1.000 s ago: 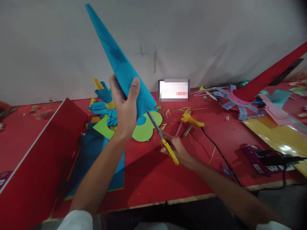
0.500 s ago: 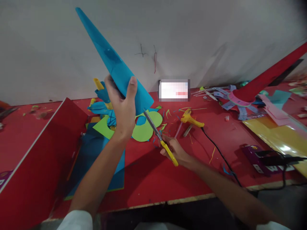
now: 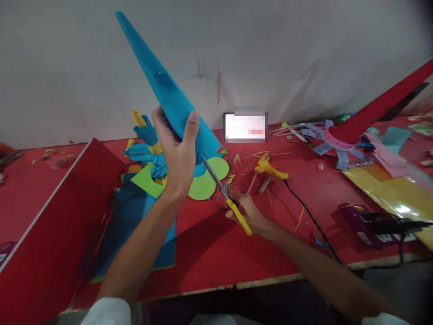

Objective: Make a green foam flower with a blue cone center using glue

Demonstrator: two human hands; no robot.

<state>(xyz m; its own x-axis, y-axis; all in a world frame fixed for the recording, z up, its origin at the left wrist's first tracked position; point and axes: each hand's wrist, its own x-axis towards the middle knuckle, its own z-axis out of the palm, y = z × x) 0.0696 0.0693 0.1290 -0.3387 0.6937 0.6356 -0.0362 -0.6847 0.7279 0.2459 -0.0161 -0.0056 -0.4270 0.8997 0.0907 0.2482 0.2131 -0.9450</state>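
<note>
A long blue paper cone (image 3: 169,88) is gripped in my left hand (image 3: 179,155), thumb on its near face, its narrow tip pointing up and left. Yellow-handled scissors (image 3: 238,215) are in my right hand (image 3: 246,207). Their metal blades reach up to the wide lower end of the cone; whether they are cutting into the paper I cannot tell. Beneath the cone lie light green paper shapes (image 3: 203,186) with rounded edges. Behind my left wrist sits a cluster of blue and yellow paper pieces (image 3: 145,131).
A yellow glue gun (image 3: 270,168) with a black cable lies right of the scissors among paper scraps. A phone (image 3: 245,127) leans against the wall. Farther right stand a red cone (image 3: 382,104) and yellow sheets (image 3: 389,189). A red panel (image 3: 67,216) rises at left beside blue sheets (image 3: 135,234).
My left hand and the blue cone have shifted slightly right and down toward the scissors. My right hand and the scissors have stayed almost still.
</note>
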